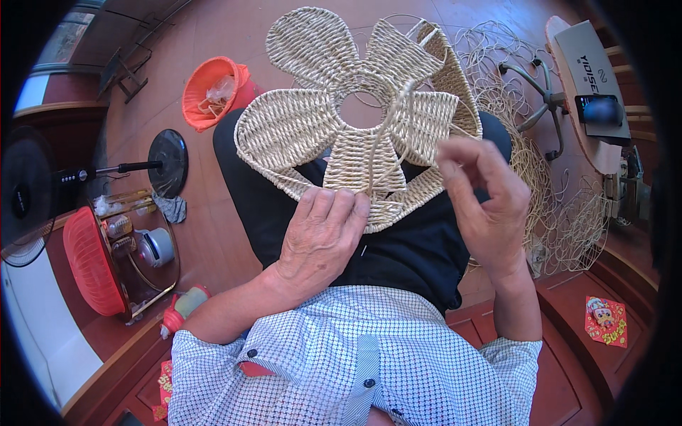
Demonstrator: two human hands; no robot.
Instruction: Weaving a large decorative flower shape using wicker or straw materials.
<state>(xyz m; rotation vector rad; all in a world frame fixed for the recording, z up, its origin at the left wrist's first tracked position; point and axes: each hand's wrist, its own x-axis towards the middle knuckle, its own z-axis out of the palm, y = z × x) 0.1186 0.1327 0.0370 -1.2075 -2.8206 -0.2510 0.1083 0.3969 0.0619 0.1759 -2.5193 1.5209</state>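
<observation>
Over the lap, the left hand (pixel 323 238) gripped the woven flower-shaped mat (pixel 355 113) (pale straw), while the right hand (pixel 483 202) pinched a loose strand (pixel 387 135).

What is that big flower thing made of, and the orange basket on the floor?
The flower-shaped piece looks like pale twisted straw or rush cord woven over a wire frame; its ribbed, matte strands show this. The orange basket looks like moulded plastic, smooth and bright.

Left hand (pixel 323 238) fingertips hidden behind woven flower piece (pixel 355 121) (lower edge).
</observation>
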